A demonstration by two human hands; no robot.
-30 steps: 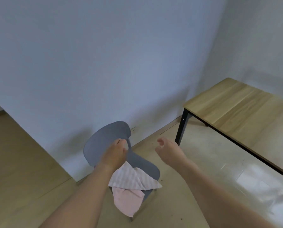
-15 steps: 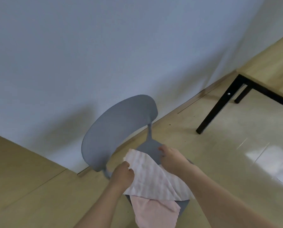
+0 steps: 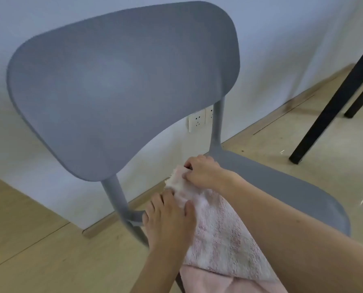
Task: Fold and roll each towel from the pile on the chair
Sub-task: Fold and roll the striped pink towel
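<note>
Chair (image 3: 121, 85) in grey stood against the wall, its seat carrying a striped towel (image 3: 220, 240) whose long axis ran from the near edge toward the backrest, over a pink towel (image 3: 208, 282). Right hand (image 3: 203, 171) and left hand (image 3: 168, 218) both gripped its far corner.

Head view — steeply downward; close over chair (image 3: 121, 85)
</note>
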